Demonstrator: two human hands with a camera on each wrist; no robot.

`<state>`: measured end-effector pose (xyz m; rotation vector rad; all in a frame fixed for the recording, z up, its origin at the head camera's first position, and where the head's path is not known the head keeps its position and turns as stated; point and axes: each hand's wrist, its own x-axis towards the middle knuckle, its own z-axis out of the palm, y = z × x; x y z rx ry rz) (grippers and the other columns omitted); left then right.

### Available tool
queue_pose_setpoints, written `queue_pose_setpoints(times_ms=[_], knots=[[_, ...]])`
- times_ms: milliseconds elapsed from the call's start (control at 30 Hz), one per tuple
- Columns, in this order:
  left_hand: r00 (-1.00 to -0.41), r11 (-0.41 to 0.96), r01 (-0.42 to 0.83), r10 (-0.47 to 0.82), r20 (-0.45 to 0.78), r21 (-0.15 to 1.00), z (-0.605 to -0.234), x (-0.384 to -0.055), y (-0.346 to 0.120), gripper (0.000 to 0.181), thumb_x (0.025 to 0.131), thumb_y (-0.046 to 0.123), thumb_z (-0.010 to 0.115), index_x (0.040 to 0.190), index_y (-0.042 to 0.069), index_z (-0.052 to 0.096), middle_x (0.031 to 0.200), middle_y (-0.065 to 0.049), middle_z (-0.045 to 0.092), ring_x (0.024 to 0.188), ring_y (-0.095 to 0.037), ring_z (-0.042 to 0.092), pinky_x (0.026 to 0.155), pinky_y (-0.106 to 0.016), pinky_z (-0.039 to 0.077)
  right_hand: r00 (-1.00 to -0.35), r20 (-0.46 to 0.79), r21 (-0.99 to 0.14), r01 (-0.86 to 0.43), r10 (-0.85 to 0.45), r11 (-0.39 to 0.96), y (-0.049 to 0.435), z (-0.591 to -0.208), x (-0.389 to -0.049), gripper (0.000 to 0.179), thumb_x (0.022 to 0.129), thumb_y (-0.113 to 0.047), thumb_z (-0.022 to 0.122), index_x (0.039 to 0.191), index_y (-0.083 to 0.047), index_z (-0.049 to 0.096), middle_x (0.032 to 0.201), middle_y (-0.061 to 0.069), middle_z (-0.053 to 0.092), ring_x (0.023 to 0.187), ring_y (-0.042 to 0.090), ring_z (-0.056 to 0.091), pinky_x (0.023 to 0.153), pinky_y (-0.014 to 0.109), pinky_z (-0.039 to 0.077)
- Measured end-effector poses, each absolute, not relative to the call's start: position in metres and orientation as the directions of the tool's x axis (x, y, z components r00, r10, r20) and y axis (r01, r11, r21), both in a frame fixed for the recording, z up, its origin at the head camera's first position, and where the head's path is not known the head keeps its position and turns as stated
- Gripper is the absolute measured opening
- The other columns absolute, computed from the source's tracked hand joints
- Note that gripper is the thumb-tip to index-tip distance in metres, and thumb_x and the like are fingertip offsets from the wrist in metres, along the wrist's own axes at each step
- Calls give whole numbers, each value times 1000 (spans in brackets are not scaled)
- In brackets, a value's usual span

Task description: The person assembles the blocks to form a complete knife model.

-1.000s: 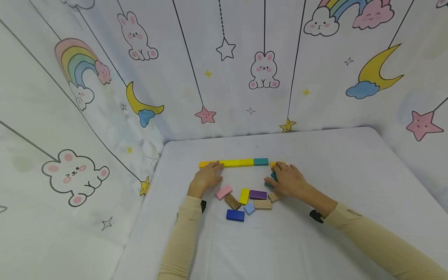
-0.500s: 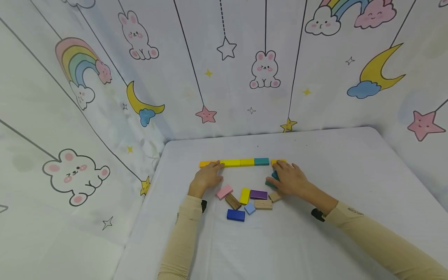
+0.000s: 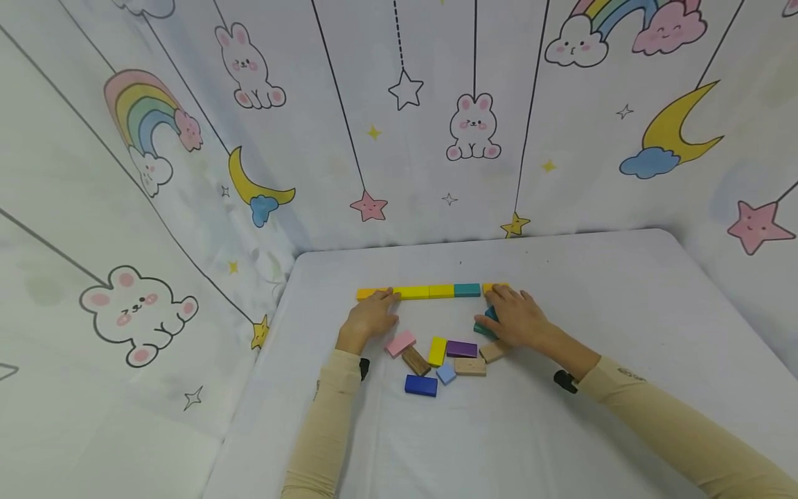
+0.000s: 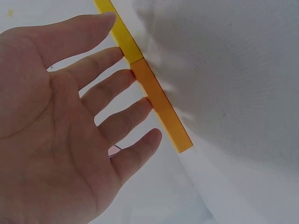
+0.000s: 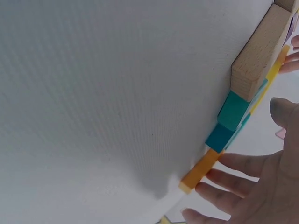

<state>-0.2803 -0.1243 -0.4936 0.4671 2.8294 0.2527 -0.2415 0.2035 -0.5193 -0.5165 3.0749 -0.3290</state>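
In the head view a row of wooden blocks runs across the white table: an orange block (image 4: 163,107), a long yellow block (image 3: 413,293), a shorter yellow block (image 3: 441,291) and a teal block (image 3: 467,290). My left hand (image 3: 369,319) touches the near side of the orange and yellow blocks, its fingers spread and fairly straight. Past a small gap at the row's right end lies another orange block (image 5: 201,171). The extended fingertips of my right hand (image 3: 522,320) rest against it. A blue block (image 5: 220,137) and a green block (image 5: 234,110) lie by that palm, partly covered in the head view.
Nearer the body lie loose blocks: pink (image 3: 400,344), dark wood (image 3: 415,361), yellow (image 3: 438,351), purple (image 3: 462,348), light blue (image 3: 446,374), dark blue (image 3: 420,386) and plain wood (image 3: 470,366). A printed curtain (image 3: 424,166) hangs behind the table (image 3: 598,277).
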Motion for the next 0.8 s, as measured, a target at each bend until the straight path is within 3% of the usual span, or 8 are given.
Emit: queue_pose_setpoints(times_ms=[333, 567, 800], knots=[[-912, 928, 294, 344, -222, 231, -494, -280, -125, 57, 107, 29, 59, 161, 18, 44, 170, -5, 32, 155, -29, 32, 121, -53, 38, -942, 19, -207, -332, -336, 920, 202, -521, -244, 68, 104, -48, 61, 148, 3, 52, 155, 28, 45, 142, 47, 45, 116, 72, 32], [-912, 927, 293, 345, -221, 235, -496, -281, -125, 57, 107, 29, 59, 161, 17, 44, 170, -5, 32, 155, -29, 32, 123, -51, 34, -932, 42, -206, -360, -359, 910, 204, -523, -246, 68, 104, -49, 61, 146, 4, 54, 153, 27, 48, 137, 45, 50, 116, 59, 41], [-913, 929, 288, 339, -227, 230, -498, -283, -125, 58, 107, 29, 58, 161, 18, 42, 170, -4, 31, 156, -29, 30, 124, -51, 32, -928, 41, -200, -371, -371, 907, 206, -522, -248, 67, 104, -50, 61, 145, 3, 55, 153, 26, 48, 138, 44, 51, 114, 58, 44]])
